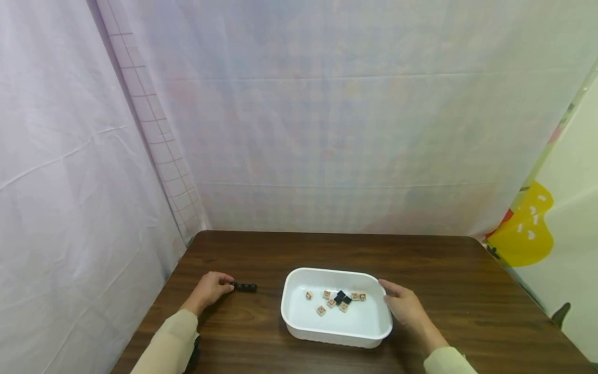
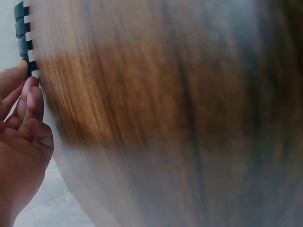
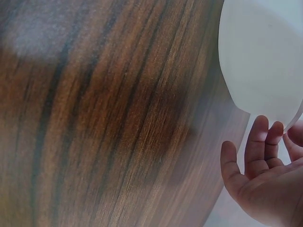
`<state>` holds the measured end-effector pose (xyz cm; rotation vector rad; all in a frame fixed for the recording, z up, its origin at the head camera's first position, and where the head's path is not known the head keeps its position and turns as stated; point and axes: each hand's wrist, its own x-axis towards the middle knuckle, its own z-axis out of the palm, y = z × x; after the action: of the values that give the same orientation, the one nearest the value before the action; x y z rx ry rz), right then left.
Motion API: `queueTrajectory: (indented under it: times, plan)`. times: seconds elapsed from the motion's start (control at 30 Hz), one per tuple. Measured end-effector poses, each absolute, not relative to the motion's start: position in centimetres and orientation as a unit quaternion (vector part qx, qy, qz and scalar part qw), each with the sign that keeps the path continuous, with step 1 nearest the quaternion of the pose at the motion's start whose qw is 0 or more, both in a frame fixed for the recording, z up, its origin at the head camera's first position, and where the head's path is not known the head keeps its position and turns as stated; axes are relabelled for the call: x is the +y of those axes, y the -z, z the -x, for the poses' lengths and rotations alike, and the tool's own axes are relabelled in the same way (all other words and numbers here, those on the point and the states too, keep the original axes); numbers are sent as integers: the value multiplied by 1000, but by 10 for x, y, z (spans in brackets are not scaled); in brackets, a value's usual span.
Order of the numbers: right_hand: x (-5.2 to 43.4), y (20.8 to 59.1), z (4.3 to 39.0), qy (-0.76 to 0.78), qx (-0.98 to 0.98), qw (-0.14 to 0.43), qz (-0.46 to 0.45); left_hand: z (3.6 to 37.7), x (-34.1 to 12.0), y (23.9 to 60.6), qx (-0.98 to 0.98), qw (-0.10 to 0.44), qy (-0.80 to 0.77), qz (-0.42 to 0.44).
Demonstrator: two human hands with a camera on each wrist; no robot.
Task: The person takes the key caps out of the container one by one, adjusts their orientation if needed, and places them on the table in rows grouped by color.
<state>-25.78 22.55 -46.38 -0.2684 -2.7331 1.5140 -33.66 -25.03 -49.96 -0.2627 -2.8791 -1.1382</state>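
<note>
My left hand (image 1: 213,289) rests at the left of the table, its thumb and fingertips pinching the near end of a short row of small black tiles (image 1: 246,287). In the left wrist view the black tiles (image 2: 22,29) stand in line beyond the fingertips. To the right is a white plastic tray (image 1: 322,336). Several pale square tiles with dark markings (image 1: 321,310) and a small cluster of black tiles (image 1: 340,297) lie scattered inside it. My right hand (image 1: 405,306) holds the tray's right rim; in the right wrist view, fingers (image 3: 258,142) touch the tray's edge.
The brown wood-grain table (image 1: 261,254) extends around the tray on all sides. Behind it hangs a pale curtain (image 1: 327,130), with a white curtain (image 1: 70,182) along the left. A yellow printed shape (image 1: 523,234) shows on the right-hand sheet.
</note>
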Motion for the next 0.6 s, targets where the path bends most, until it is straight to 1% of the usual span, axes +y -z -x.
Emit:
queueTrajectory:
  times: [0.37,0.6]
  plan:
    - [226,467,259,-482,-873,15,76,333,-251,497,-921,25,378,87]
    - [227,467,259,-479,-874,17,78,336,-240,493,-918,51,384,84]
